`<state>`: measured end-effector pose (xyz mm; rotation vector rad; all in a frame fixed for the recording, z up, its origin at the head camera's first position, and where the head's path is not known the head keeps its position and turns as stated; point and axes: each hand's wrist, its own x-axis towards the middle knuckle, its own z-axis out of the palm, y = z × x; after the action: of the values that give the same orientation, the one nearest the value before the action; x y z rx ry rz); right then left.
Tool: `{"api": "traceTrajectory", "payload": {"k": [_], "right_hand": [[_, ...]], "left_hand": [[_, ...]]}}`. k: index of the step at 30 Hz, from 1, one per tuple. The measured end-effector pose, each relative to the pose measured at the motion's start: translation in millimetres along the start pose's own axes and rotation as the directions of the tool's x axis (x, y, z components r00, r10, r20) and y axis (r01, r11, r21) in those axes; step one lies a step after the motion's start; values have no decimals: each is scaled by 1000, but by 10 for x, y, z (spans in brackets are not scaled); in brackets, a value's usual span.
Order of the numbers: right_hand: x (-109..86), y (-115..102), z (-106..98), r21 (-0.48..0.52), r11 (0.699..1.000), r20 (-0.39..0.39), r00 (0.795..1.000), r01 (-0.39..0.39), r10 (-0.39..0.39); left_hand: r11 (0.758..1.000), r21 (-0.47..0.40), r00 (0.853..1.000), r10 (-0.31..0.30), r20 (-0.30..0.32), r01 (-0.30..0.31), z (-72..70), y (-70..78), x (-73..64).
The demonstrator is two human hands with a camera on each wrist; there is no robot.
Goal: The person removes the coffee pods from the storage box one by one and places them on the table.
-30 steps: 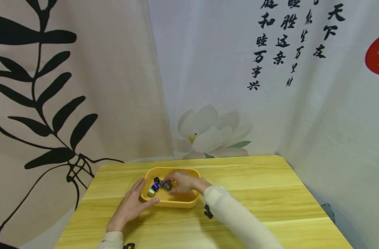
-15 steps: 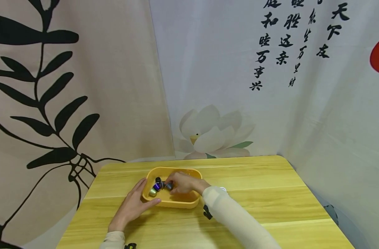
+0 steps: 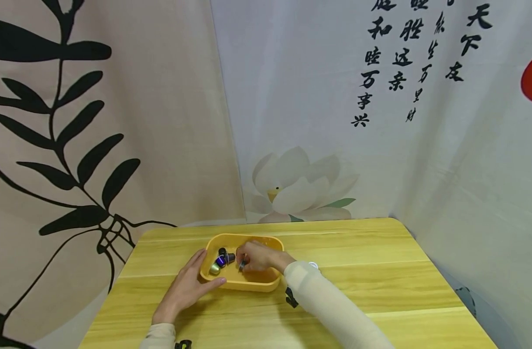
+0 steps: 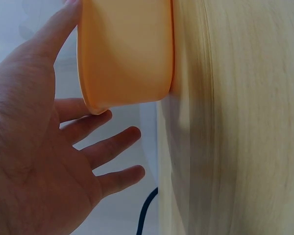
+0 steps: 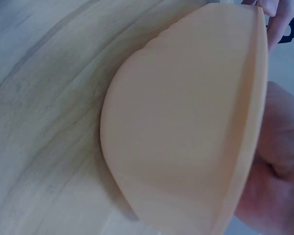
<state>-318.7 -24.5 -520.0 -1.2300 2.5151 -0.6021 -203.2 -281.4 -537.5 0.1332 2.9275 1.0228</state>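
Note:
A yellow plastic bin [image 3: 252, 287] stands on the table in the head view, with several small shiny pieces at its left end. Among them are a purple piece [image 3: 221, 261], a gold-green piece [image 3: 215, 269] and dark pieces such as this black one [image 3: 222, 251]. My left hand [image 3: 185, 286] rests at the bin's left end, thumb along the near rim; its fingers are spread and nearly straight in the left wrist view. Inside the bin, my right hand [image 3: 257, 257] pinches a small dark grey piece [image 3: 242, 265], partly hidden by the fingers. The bin's wall [image 5: 181, 117] covers the fingertips from the right wrist camera.
The wooden table [image 3: 357, 271] extends well to the right of the bin. A small white round thing [image 3: 314, 265] shows behind the right sleeve. Printed curtains [image 3: 300, 97] hang behind the table, and a dark cable [image 4: 146, 210] shows in the left wrist view.
The right fingers have drawn the dark grey piece slightly right, apart from the cluster; another dark piece now shows beside the purple one. The left hand stays at the bin.

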Motion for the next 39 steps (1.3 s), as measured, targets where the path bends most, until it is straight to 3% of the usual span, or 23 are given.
{"api": "traceTrajectory", "payload": {"k": [20,34,39], "right_hand": [[-89,26,-99,48,998,-35,999,-30,31],[-288,70,-195,264,965,-116,993,3,29],[-361,100,-216,276,961,-167,986,28,20]], "left_hand": [[1000,-3,1000,6,-6,-6,0,-2,-6],[1000,-4,1000,3,-6,-3,9,27,-7],[1000,3,1000,-4,-3,4,9,23,-17]]}}
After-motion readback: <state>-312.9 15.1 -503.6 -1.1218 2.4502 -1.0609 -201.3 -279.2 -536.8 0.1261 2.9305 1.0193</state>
